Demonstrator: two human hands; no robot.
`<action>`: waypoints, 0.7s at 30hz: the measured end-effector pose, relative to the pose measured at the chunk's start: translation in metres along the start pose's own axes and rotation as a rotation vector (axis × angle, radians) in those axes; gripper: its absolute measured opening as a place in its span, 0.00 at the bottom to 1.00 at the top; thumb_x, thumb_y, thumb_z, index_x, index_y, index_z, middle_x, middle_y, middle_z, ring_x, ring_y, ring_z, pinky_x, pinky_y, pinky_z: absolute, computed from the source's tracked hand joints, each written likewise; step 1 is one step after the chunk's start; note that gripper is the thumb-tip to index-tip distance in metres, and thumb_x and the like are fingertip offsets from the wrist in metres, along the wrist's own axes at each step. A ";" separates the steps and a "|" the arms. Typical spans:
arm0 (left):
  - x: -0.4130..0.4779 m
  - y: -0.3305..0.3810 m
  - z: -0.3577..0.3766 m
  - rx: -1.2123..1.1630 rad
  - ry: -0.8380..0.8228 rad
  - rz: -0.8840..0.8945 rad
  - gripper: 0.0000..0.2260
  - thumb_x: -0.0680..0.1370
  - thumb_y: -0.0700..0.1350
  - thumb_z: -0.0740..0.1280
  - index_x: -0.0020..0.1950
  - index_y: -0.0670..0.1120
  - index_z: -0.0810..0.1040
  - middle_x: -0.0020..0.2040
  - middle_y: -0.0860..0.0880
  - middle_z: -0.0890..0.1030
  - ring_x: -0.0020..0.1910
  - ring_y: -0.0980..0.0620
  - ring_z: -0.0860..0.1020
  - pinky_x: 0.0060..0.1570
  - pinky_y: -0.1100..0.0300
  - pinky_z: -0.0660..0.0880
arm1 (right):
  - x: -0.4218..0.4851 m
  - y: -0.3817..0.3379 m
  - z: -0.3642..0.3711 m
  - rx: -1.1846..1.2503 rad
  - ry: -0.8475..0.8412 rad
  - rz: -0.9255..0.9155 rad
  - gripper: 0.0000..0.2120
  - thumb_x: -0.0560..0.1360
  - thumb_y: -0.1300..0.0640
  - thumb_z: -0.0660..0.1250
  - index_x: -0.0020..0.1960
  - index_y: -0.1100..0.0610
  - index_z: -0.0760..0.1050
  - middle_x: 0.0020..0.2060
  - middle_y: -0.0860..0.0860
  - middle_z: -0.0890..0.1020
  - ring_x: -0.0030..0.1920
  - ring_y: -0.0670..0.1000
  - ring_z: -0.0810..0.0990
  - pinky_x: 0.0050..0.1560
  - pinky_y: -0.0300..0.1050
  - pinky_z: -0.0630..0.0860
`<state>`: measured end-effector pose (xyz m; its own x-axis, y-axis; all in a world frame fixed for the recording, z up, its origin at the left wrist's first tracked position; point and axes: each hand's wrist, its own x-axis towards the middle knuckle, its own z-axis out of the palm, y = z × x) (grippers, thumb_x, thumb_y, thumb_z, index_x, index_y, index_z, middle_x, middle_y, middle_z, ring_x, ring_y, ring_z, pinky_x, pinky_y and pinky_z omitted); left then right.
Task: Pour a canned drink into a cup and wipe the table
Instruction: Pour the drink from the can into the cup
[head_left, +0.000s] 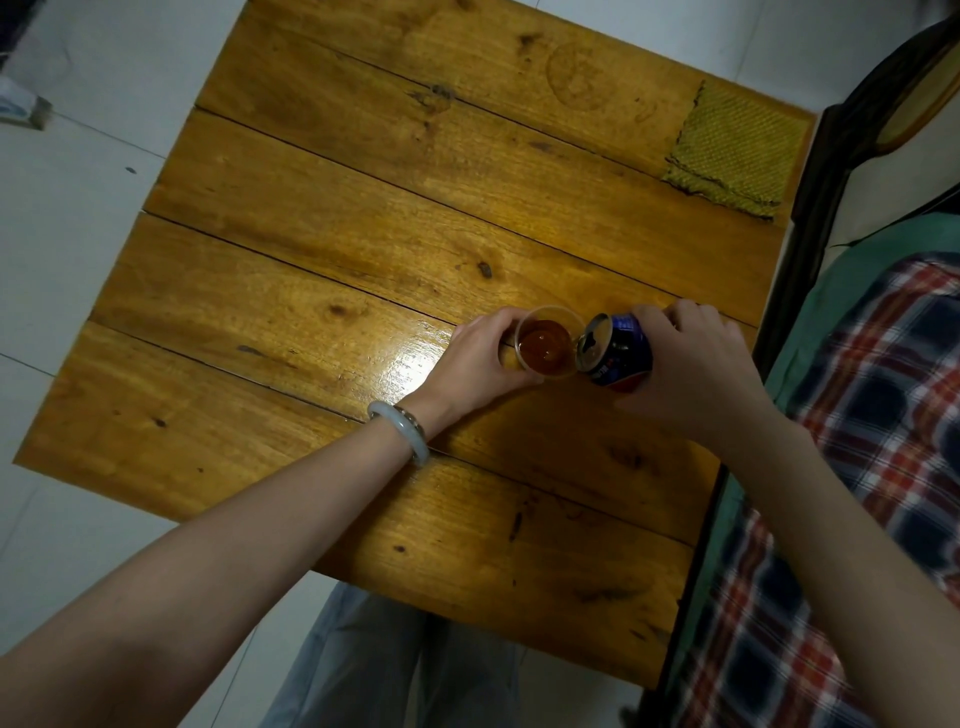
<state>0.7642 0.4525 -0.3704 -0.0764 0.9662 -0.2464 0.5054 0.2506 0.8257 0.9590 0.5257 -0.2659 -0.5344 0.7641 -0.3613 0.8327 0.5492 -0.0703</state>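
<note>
1. Tiled floor (67, 234): pale, well to the left of the cup and passing behind it.
2. Wooden table (311, 260): yellow-brown planks with a glossy finish. It bears the cup on its right half, on the side nearer the person.
3. Jeans (363, 665): light blue, on the person's legs, below the table edge and well nearer the camera than the cup.
4. Bangle (400, 428): pale and translucent, on the left wrist, to the lower left of the cup.
5. Left hand (480, 358): wrapped around the cup from its left side, fingers curled on the wall, steadying it.
6. Cup (558, 310): clear plastic, upright on the table, partly filled with brown drink.
7. Can (621, 351): dark blue, tipped steeply leftward just right of the cup, its open top at the cup's rim.
8. Right hand (691, 374): grasping the can's body from the right, fingers curled over it, on the far side from the cup.
9. Cloth (737, 150): yellow-green woven square, flat on the table's far right corner, well apart from the cup.
10. Dark wooden frame (810, 208): along the table's right edge, right of the cup.
11. Plaid fabric (857, 467): red, blue and white, furthest right of the cup.
</note>
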 end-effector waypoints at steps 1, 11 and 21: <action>0.000 0.000 0.000 -0.002 -0.001 0.002 0.28 0.65 0.51 0.78 0.62 0.50 0.72 0.57 0.55 0.78 0.58 0.52 0.73 0.61 0.47 0.69 | 0.000 0.000 -0.001 0.000 0.002 0.001 0.36 0.63 0.45 0.73 0.67 0.55 0.66 0.52 0.57 0.73 0.53 0.57 0.70 0.53 0.49 0.64; 0.000 -0.002 0.001 -0.004 0.007 0.018 0.28 0.65 0.51 0.78 0.62 0.50 0.73 0.57 0.54 0.78 0.59 0.52 0.74 0.61 0.46 0.70 | 0.002 0.000 -0.001 -0.021 -0.004 -0.002 0.36 0.63 0.45 0.73 0.66 0.55 0.67 0.51 0.57 0.73 0.52 0.57 0.70 0.51 0.49 0.64; 0.001 -0.002 0.001 -0.009 -0.005 -0.001 0.28 0.65 0.51 0.78 0.61 0.51 0.72 0.57 0.53 0.78 0.59 0.51 0.74 0.61 0.47 0.70 | 0.002 0.002 0.000 -0.049 0.007 -0.022 0.37 0.62 0.45 0.74 0.66 0.57 0.68 0.50 0.59 0.73 0.50 0.58 0.70 0.47 0.47 0.59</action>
<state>0.7637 0.4527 -0.3728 -0.0728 0.9655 -0.2501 0.4976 0.2525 0.8299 0.9590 0.5283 -0.2670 -0.5540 0.7536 -0.3539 0.8125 0.5821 -0.0323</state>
